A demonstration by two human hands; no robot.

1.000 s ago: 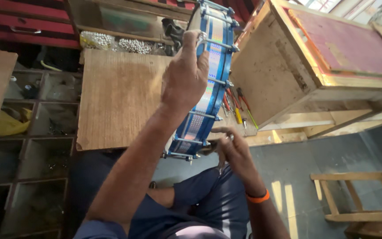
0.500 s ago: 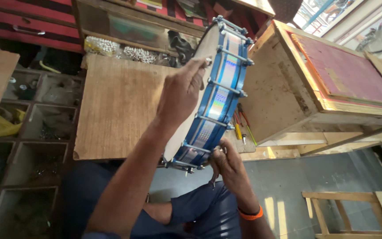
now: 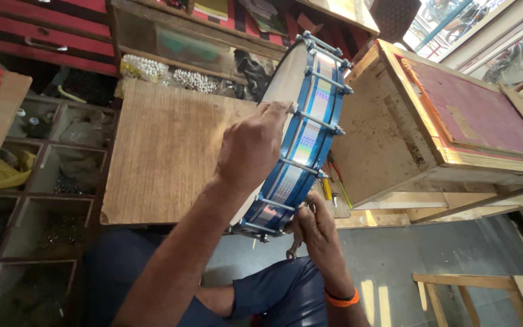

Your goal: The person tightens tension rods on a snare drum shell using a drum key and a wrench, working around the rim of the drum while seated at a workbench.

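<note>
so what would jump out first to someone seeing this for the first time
The blue drum at centre, stood on edge with metal tension rods along its shiny side. The left hand grips its upper rim over the white skin, while the right hand works a small spanner at the drum's lower edge. Behind lies a bare wooden board, with a big wooden crate to the right.
</note>
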